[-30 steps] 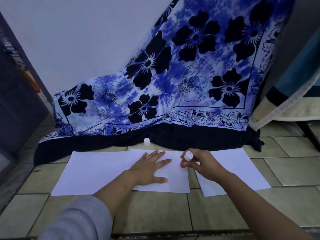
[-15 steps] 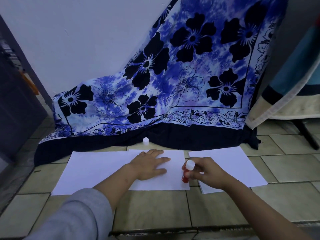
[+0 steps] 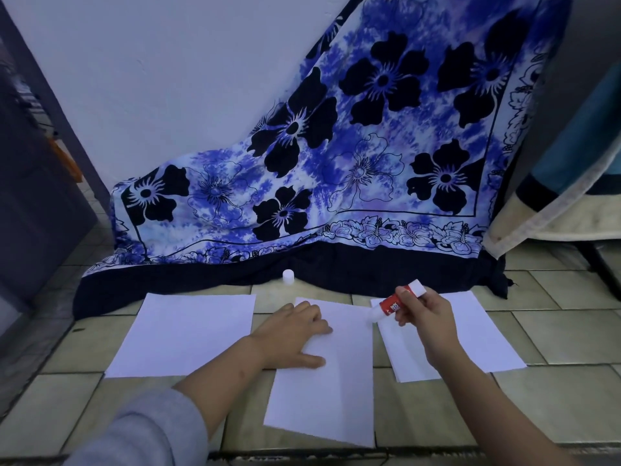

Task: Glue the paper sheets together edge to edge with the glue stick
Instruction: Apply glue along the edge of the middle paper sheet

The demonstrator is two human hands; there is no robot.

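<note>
Glue stick [image 3: 391, 306] tilted, long axis from upper right down to lower left; white glue end pointing down-left at the far right edge of the middle sheet [image 3: 336, 398], white base end up and to the right; touching the paper or just above it, cannot tell.

Counted: one glue stick; one white cap [image 3: 288, 276] upright on the tiled floor [image 3: 161, 398], beyond the sheets and just before the flowered blue cloth [image 3: 336, 163]; three places of white paper flat on the floor, namely left sheet [image 3: 188, 334], middle sheet turned slightly askew, right sheet [image 3: 480, 338] with a second edge showing beneath its near left corner.

Right hand [image 3: 426, 319] pinching the red barrel between thumb and curled fingers; left hand [image 3: 292, 338] palm down on the middle sheet, fingers close together, thumb spread out to the side, holding nothing.
</note>
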